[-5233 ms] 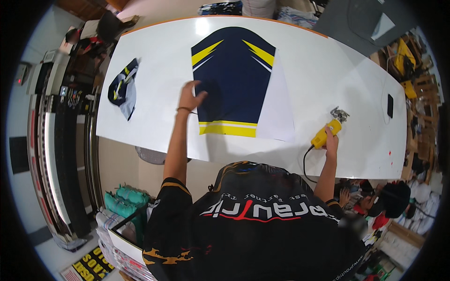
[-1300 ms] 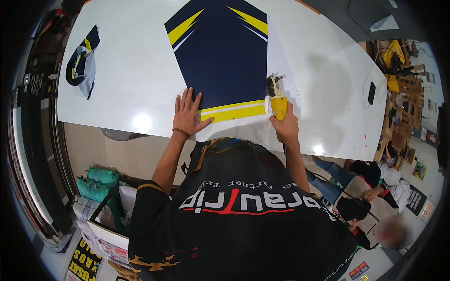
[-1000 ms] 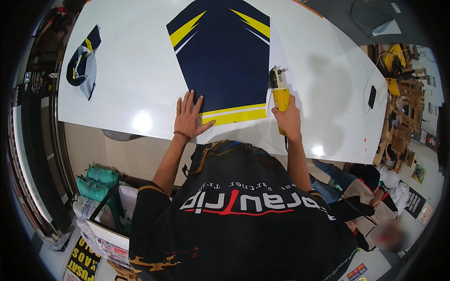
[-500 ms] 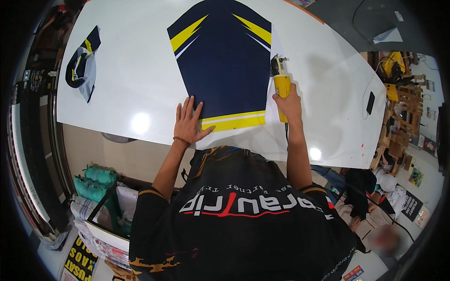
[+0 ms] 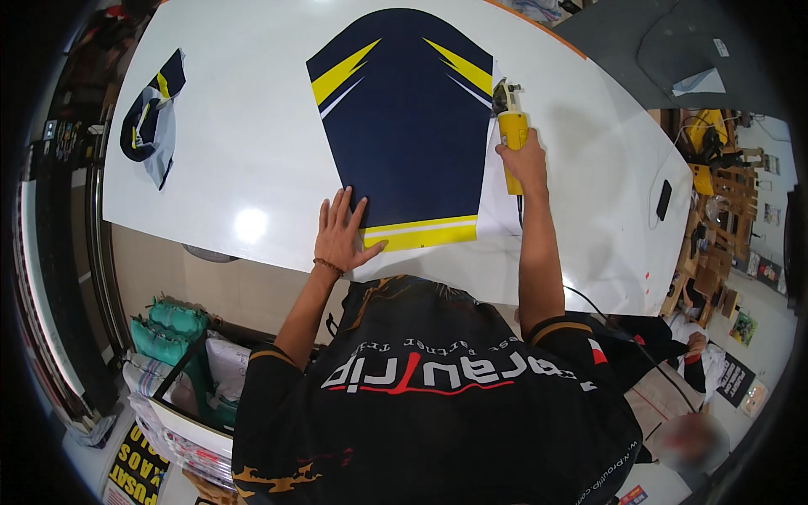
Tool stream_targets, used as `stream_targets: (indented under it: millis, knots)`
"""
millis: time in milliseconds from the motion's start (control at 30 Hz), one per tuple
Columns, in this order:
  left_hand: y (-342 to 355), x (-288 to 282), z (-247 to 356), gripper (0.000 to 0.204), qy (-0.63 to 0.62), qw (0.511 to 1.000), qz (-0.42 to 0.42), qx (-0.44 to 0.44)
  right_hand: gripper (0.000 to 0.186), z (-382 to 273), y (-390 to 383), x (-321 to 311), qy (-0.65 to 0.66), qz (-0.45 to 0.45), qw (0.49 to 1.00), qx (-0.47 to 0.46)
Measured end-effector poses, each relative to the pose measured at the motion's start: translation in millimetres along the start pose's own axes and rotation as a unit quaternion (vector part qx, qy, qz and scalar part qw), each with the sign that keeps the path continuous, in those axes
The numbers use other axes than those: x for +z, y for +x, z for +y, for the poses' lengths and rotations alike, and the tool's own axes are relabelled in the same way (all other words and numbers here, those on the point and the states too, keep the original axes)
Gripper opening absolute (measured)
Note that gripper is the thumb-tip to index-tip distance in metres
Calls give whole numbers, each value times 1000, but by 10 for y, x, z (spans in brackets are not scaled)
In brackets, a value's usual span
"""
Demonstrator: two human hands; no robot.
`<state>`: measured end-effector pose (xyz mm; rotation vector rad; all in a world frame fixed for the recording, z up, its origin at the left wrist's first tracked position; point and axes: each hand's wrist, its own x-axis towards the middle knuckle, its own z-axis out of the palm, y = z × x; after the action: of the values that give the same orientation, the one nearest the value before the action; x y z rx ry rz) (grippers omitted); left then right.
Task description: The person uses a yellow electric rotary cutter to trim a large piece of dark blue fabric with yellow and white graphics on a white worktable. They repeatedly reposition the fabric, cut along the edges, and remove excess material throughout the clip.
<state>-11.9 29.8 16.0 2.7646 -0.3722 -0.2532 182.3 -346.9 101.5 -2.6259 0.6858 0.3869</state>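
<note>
On the white table lies a navy fabric panel (image 5: 408, 139) with yellow and white slashes and a yellow-and-white band along its near edge. My left hand (image 5: 338, 236) rests flat on its near left corner, fingers spread and thumb on the yellow band. My right hand (image 5: 527, 162) grips a yellow electric fabric cutter (image 5: 512, 130) by its body. The cutter's head stands at the panel's right edge, just below the upper right corner. A strip of white waste material (image 5: 502, 210) lies along that edge. The cutter's cord (image 5: 520, 212) trails toward me.
Crumpled navy, yellow and grey fabric offcuts (image 5: 156, 122) lie at the table's left. A black phone-like object (image 5: 664, 200) with a cable is at the right. Green wrapped bundles (image 5: 172, 328) sit below left. Another person (image 5: 673, 349) is at the lower right.
My right hand has pushed the cutter farther away along the panel's right edge. The left hand keeps its place on the panel. The whole view has shifted slightly.
</note>
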Motion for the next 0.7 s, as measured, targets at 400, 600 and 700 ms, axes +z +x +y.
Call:
stream_targets:
  millis: [400,600,700]
  knots:
    - [6,-8,-18,102,-27,999,13,11,77,-336,773,-105,-1,11,1000,-19]
    - [-19,29,-33,100,-23,1000,16,-4,79,-478,1174,-138,3,11,999,-35]
    - [-19,21,-41,98,-35,999,38,-1,77,-572,1299,-157,19,14,999,-37]
